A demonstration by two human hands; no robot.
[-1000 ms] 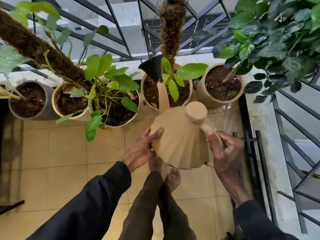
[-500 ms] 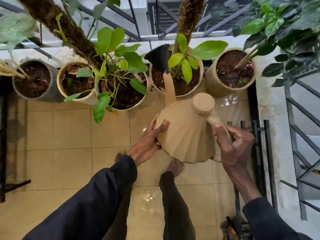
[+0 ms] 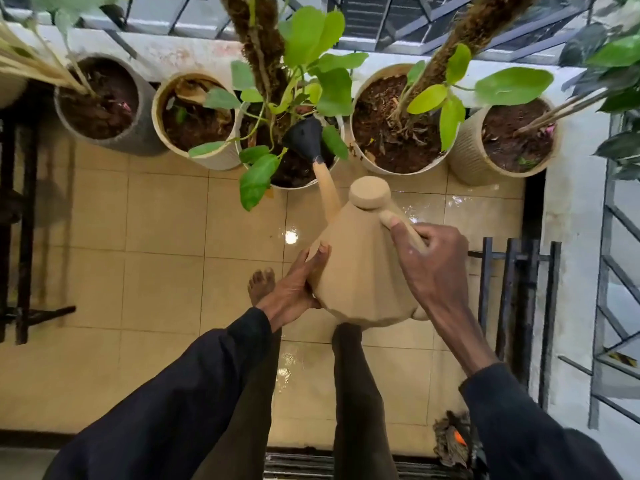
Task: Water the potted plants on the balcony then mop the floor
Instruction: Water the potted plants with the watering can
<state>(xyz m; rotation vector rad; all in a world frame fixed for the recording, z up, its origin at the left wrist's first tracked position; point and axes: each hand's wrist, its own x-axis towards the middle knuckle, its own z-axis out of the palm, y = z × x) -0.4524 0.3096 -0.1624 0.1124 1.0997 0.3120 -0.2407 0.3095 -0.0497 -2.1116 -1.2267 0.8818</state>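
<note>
I hold a beige faceted watering can [image 3: 360, 268] over the tiled floor. My right hand [image 3: 433, 268] grips its handle; my left hand [image 3: 298, 289] presses against its left side. The can's black rose [image 3: 303, 138] hangs over the soil of the middle white pot [image 3: 294, 183], among the green leaves. A row of pots lines the balcony wall: a grey pot [image 3: 138, 136], a cream pot [image 3: 214, 161], a white pot [image 3: 401, 169] and a ribbed beige pot [image 3: 467, 164]. Whether water is flowing I cannot tell.
Wet patches shine on the beige tiles [image 3: 291, 237] near my bare feet. A dark metal rack [image 3: 512, 289] stands at the right, another dark frame [image 3: 20, 237] at the left. A mop head [image 3: 453, 441] lies at the lower right. Railings [image 3: 616, 306] enclose the balcony.
The can has swung left: its rose left the white pot with the moss pole and now sits over the middle pot. I have stepped left along the row.
</note>
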